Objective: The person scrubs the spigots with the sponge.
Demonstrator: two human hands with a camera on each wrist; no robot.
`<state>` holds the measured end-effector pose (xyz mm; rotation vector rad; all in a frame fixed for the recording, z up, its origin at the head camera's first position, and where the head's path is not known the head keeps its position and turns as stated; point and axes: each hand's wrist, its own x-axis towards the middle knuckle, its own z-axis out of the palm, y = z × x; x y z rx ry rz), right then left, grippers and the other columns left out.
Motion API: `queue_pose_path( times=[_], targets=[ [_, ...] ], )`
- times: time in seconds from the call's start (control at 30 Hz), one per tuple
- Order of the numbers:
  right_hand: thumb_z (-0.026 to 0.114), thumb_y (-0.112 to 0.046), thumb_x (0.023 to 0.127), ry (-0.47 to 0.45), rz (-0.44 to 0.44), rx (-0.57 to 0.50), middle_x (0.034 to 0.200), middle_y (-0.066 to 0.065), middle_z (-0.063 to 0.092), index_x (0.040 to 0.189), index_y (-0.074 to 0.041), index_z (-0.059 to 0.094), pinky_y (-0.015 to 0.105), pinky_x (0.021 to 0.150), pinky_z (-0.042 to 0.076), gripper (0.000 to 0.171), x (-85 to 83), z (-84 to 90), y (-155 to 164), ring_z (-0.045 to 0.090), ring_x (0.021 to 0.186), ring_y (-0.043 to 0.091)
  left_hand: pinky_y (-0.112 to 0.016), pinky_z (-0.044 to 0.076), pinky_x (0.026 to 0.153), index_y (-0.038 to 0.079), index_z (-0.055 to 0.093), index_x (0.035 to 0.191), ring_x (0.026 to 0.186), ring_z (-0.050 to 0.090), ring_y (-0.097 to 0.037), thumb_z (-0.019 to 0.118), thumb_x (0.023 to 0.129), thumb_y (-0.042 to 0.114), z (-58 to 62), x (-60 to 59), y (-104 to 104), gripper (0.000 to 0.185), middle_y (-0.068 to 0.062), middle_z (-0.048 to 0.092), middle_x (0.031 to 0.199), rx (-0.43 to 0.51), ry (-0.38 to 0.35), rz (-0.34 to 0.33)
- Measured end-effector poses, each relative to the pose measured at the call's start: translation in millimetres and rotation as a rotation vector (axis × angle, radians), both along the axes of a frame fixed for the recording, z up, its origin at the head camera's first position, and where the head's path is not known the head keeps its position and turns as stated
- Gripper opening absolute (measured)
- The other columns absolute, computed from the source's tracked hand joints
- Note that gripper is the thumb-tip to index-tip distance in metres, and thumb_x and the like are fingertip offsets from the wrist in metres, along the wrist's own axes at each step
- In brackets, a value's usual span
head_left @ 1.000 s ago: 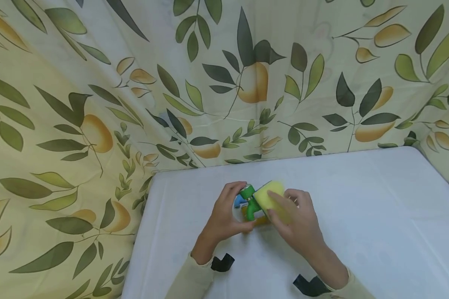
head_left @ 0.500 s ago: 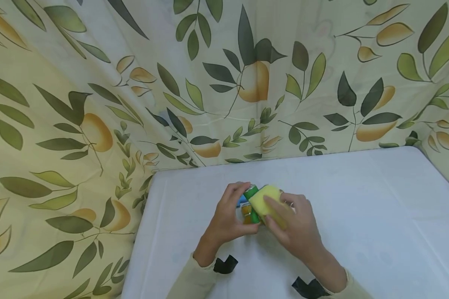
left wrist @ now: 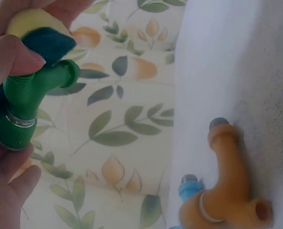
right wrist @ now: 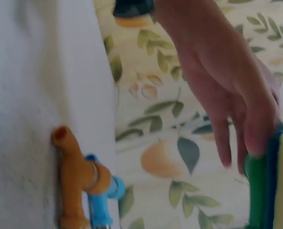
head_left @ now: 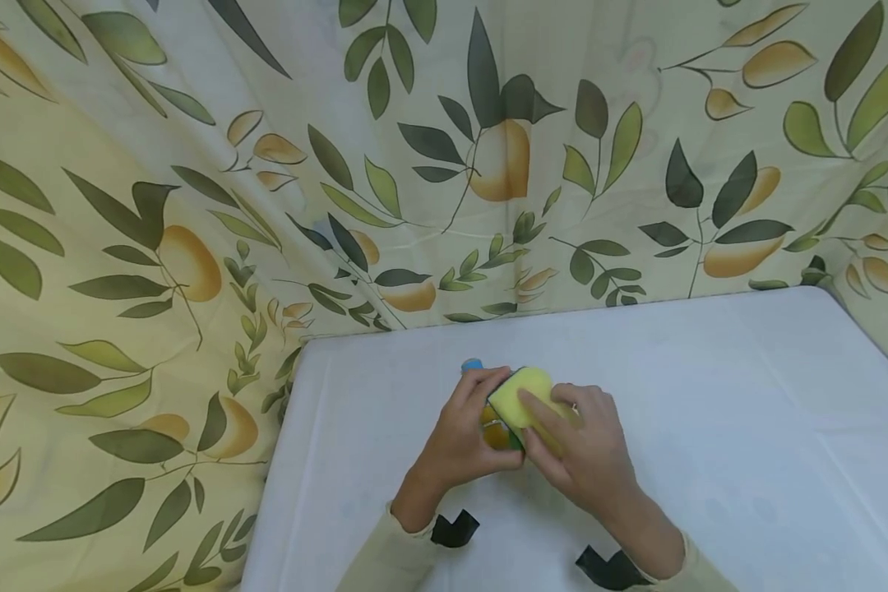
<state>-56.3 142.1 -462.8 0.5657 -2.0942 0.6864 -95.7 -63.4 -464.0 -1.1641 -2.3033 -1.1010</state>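
Observation:
My left hand (head_left: 464,421) grips a green plastic pipe fitting (left wrist: 23,101) and holds it a little above the white table (head_left: 710,395). My right hand (head_left: 571,440) holds a yellow sponge (head_left: 527,393) with a dark scrub side (left wrist: 45,44) and presses it against the fitting. The sponge hides almost all of the green fitting (right wrist: 256,191) in the head view. An orange fitting (left wrist: 229,188) joined to a blue piece (left wrist: 189,187) lies on the table just under the hands.
A leaf-and-pear patterned curtain (head_left: 444,164) hangs close behind the table and along its left side. The blue piece (head_left: 472,364) shows past my left fingertips. White table surface stretches away to the right.
The sponge has slid left over the green fitting and now covers it. Both hands have shifted slightly toward me, so the blue piece shows beyond my left fingers.

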Motion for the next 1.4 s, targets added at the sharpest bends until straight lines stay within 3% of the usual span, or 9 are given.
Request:
queue_pose_path(
  times=[0.17,0.33,0.4,0.6,0.8,0.97,1.13,1.3,1.4],
  targets=[
    [0.052,-0.04,0.099,-0.05,-0.092,-0.06,0.097,0.017,0.061,0.116,-0.011,0.077,0.042,0.067,0.037,0.041,-8.1,4.3,7,0.052,0.081,0.032,-0.022,0.052,0.102,0.001,0.048,0.145,0.12,0.058,-0.019,0.094,0.061,0.021,1.0,-0.3,-3,0.097,-0.011,0.05,0.135,0.02,0.024,0.012],
    [0.052,-0.04,0.101,-0.009,0.031,-0.009,0.099,0.015,0.061,0.116,-0.011,0.076,0.04,0.07,0.04,0.041,-0.1,0.5,0,0.053,0.084,0.028,-0.022,0.051,0.105,-0.003,0.048,0.144,0.123,0.058,-0.019,0.093,0.065,0.02,1.4,0.3,-1,0.094,-0.012,0.05,0.137,0.036,-0.002,-0.024],
    [0.052,-0.041,0.101,0.006,0.042,0.011,0.099,0.014,0.061,0.115,-0.012,0.076,0.041,0.07,0.039,0.041,1.0,0.9,0,0.053,0.084,0.028,-0.024,0.05,0.106,-0.004,0.049,0.144,0.124,0.058,-0.02,0.093,0.065,0.019,2.1,0.5,-1,0.094,-0.012,0.05,0.137,0.038,0.004,-0.027],
    [0.053,-0.04,0.098,-0.103,-0.057,-0.113,0.098,0.014,0.059,0.117,-0.01,0.076,0.038,0.073,0.039,0.042,-3.2,6.3,8,0.052,0.086,0.028,-0.027,0.052,0.106,0.0,0.046,0.147,0.125,0.057,-0.021,0.095,0.062,0.017,5.6,3.3,-4,0.1,-0.012,0.049,0.14,0.083,-0.034,-0.019],
    [0.051,-0.046,0.101,-0.06,0.04,-0.109,0.099,0.014,0.058,0.113,-0.009,0.075,0.034,0.076,0.038,0.046,5.5,5.6,3,0.053,0.087,0.026,-0.032,0.053,0.105,0.002,0.044,0.147,0.128,0.054,-0.024,0.092,0.064,0.006,7.5,4.9,-4,0.096,-0.014,0.045,0.143,0.189,-0.157,-0.101],
    [0.049,-0.048,0.102,-0.095,-0.022,-0.142,0.101,0.014,0.058,0.117,-0.009,0.074,0.032,0.078,0.039,0.048,2.2,7.6,2,0.052,0.091,0.026,-0.032,0.051,0.107,0.004,0.044,0.148,0.131,0.055,-0.024,0.091,0.065,0.002,6.4,5.5,-2,0.095,-0.015,0.046,0.147,0.203,-0.197,-0.132],
    [0.052,-0.044,0.102,-0.027,0.087,-0.067,0.101,0.015,0.06,0.116,-0.008,0.075,0.03,0.078,0.042,0.044,3.5,7.9,3,0.052,0.087,0.024,-0.033,0.05,0.108,0.003,0.042,0.149,0.131,0.057,-0.025,0.088,0.067,-0.001,6.5,6.8,0,0.094,-0.016,0.048,0.147,0.21,-0.237,-0.175],
    [0.049,-0.046,0.104,-0.081,0.067,-0.084,0.104,0.012,0.06,0.118,-0.009,0.074,0.024,0.08,0.04,0.047,1.8,10.1,8,0.051,0.09,0.02,-0.034,0.053,0.104,0.0,0.041,0.149,0.13,0.058,-0.027,0.089,0.066,-0.004,7.9,6.5,1,0.096,-0.019,0.046,0.146,0.242,-0.273,-0.229],
    [0.05,-0.044,0.104,-0.055,0.17,-0.068,0.105,0.011,0.06,0.117,-0.009,0.074,0.02,0.082,0.043,0.044,4.0,13.6,9,0.051,0.093,0.019,-0.036,0.054,0.103,-0.005,0.039,0.149,0.13,0.058,-0.028,0.089,0.065,-0.009,8.0,4.4,0,0.099,-0.023,0.043,0.145,0.297,-0.326,-0.304]
  ],
)
